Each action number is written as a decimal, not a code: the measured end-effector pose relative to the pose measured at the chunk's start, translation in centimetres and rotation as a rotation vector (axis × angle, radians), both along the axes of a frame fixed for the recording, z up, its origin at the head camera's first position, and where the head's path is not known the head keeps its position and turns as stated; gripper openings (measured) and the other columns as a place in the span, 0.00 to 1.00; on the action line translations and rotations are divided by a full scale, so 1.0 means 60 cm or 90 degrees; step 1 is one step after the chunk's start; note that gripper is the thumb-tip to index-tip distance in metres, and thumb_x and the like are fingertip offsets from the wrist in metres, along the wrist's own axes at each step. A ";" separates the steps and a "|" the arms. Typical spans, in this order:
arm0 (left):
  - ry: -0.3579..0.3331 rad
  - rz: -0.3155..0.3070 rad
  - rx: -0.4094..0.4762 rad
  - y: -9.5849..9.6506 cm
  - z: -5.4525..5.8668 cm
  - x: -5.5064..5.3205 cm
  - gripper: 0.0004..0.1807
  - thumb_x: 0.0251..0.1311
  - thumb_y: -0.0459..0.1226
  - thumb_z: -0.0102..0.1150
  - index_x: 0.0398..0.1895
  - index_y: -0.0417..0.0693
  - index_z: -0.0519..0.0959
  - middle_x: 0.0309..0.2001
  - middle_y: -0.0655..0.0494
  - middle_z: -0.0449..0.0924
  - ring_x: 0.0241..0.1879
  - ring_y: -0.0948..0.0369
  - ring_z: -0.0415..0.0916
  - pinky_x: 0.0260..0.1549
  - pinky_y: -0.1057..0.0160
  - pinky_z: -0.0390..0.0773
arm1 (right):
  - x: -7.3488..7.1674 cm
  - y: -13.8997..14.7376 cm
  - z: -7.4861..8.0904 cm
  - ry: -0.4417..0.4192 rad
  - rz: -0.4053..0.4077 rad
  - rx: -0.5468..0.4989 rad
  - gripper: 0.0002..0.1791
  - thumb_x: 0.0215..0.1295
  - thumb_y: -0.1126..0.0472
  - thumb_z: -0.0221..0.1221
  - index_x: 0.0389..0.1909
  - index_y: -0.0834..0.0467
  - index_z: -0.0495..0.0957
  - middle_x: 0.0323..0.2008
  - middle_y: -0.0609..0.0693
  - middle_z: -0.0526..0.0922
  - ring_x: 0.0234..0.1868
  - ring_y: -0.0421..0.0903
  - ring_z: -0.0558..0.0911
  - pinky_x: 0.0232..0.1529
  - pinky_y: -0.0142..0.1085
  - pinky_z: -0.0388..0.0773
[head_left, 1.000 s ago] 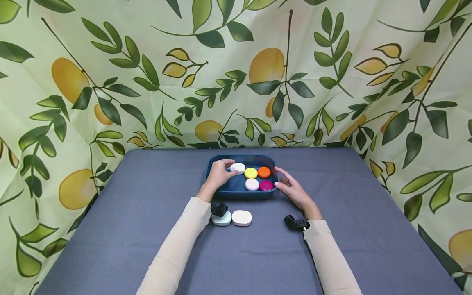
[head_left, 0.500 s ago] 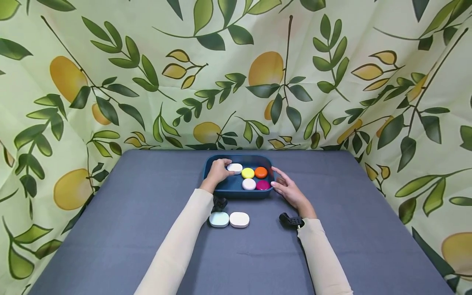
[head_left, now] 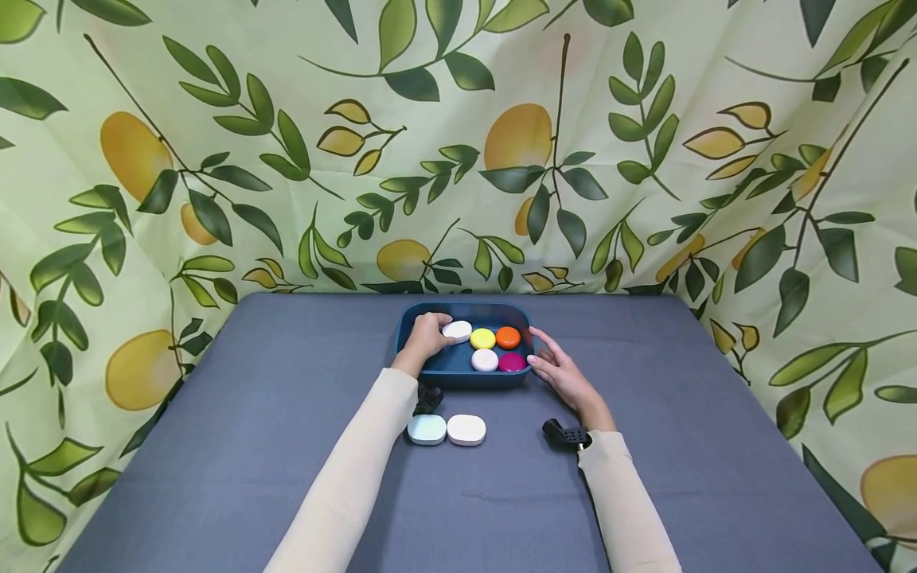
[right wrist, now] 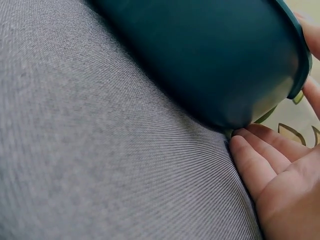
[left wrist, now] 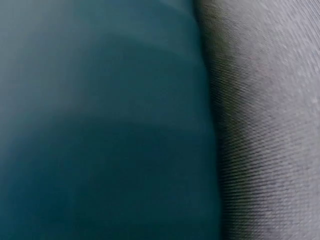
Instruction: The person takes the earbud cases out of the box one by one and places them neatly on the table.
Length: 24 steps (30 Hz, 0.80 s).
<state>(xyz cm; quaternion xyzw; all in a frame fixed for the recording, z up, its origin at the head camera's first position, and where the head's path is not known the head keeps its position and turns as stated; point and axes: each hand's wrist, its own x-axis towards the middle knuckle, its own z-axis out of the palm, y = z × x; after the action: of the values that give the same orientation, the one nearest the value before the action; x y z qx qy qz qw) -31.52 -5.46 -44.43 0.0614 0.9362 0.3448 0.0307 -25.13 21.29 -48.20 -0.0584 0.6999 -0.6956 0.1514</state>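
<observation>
In the head view, my left hand (head_left: 426, 337) reaches over the left part of a dark blue tray (head_left: 458, 379). Its thumb and fingertips pinch one end of a smooth white oblong piece (head_left: 458, 331), which sits slightly tilted inside. Beside that piece lie a yellow round piece (head_left: 483, 339), an orange one (head_left: 509, 338), a pale pink one (head_left: 485, 360) and a magenta one (head_left: 512, 362). My right hand (head_left: 562, 372) rests at the tray's right end with extended fingers. The right wrist view shows its fingertips (right wrist: 240, 142) low against the tray's outer corner.
A pale blue oblong piece (head_left: 427, 430) and a white one (head_left: 466, 430) lie side by side in front of the tray. Grey cloth (head_left: 286, 446) covers the table. Behind hangs a leaf-and-fruit-patterned curtain (head_left: 444, 119). Only tray wall (left wrist: 110, 165) and cloth fill the left wrist view.
The white oblong piece in my left fingers has turned a little, its right end now angled upward. The left hand has shifted only slightly. My right hand stays at the tray's end.
</observation>
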 end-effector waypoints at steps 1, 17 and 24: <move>0.007 -0.004 -0.002 -0.001 0.001 0.001 0.25 0.57 0.36 0.66 0.59 0.39 0.77 0.58 0.44 0.80 0.58 0.52 0.77 0.62 0.55 0.76 | 0.000 0.000 0.000 0.002 0.001 0.000 0.37 0.71 0.58 0.53 0.76 0.47 0.46 0.77 0.65 0.34 0.79 0.61 0.39 0.76 0.53 0.49; 0.104 -0.075 0.052 -0.022 0.034 0.022 0.22 0.52 0.33 0.69 0.52 0.36 0.80 0.51 0.42 0.84 0.50 0.51 0.83 0.53 0.57 0.82 | -0.003 0.004 -0.006 0.022 0.027 0.003 0.37 0.73 0.56 0.50 0.76 0.48 0.43 0.77 0.64 0.34 0.79 0.62 0.40 0.76 0.55 0.46; 0.120 -0.125 0.089 -0.024 0.054 0.064 0.22 0.52 0.33 0.70 0.52 0.37 0.80 0.52 0.42 0.84 0.50 0.51 0.83 0.53 0.56 0.82 | -0.004 0.002 -0.007 0.047 0.035 -0.012 0.35 0.75 0.57 0.46 0.76 0.51 0.42 0.77 0.64 0.41 0.77 0.61 0.48 0.75 0.54 0.47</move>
<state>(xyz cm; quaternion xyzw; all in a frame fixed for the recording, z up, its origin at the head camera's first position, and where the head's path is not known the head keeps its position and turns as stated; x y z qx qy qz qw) -27.65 -6.92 -41.18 0.1866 0.8981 0.3972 -0.0285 -25.37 21.39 -48.64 -0.1045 0.6964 -0.6952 0.1439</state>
